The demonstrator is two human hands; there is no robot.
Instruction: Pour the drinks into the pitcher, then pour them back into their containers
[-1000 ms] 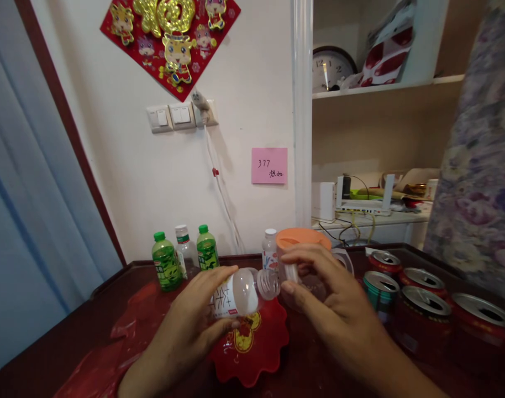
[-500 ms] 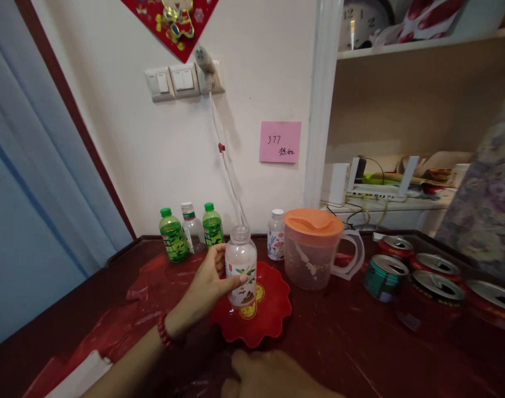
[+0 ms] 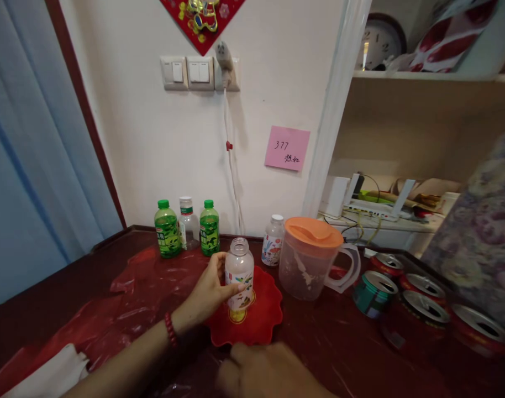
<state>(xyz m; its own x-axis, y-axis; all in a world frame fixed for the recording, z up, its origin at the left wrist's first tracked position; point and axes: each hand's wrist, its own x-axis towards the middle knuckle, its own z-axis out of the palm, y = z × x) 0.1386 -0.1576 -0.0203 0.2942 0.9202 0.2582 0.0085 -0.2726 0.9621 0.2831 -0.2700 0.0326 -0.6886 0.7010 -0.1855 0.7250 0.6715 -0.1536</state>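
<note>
left hand wrapped around the open bottle, thumb across the label, fingers behind. bottle upright, no cap, base over the red plate on the table; contact with the plate can't be confirmed. half a second back: same grip, same upright pose. a second back: bottle tipped on its side, mouth at the pitcher, right hand up at the pitcher. right hand now low at the bottom edge, near the plate's front rim, well apart from the pitcher. only its back and knuckles show and it is partly cut off, so whether it is closed on anything is not readable. bead bracelet on the left wrist. pitcher just right of the plate, orange lid on. behind: green bottles, small printed bottle. cans at right, the outermost cut by the frame. contents of the held bottle hard to judge.
</note>
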